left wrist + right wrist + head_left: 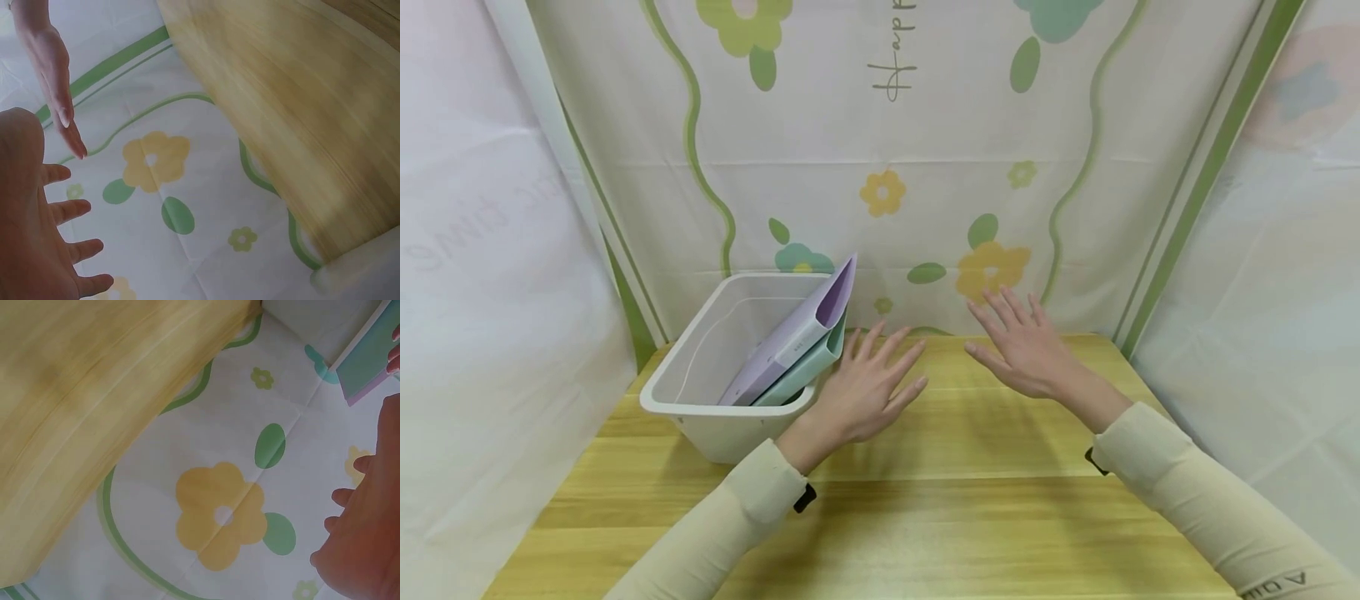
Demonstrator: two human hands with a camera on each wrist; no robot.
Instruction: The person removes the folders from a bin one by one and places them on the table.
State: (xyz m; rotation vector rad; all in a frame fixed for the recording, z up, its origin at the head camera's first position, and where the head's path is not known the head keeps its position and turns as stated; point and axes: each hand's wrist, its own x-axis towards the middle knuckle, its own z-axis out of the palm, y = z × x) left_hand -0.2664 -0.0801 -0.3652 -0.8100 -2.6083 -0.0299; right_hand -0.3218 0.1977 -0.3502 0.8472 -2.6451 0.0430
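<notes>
My left hand (868, 392) is just right of a white plastic bin (730, 433), its fingers spread and holding nothing. Out to the right, my right hand (1026, 350) hovers over the table with fingers extended, also holding nothing. Inside the bin a purple binder (790, 342) leans against a mint green binder (805, 371), both tilted with their upper ends above the rim. In the right wrist view the green binder (369, 359) shows past the bin's edge. Whether my left fingertips touch the green binder I cannot tell.
The wooden table (955, 533) runs back to a white cloth (940, 125) printed with flowers. More cloth hangs on the left side (490, 275) and the right side (1270, 275), walling in the table.
</notes>
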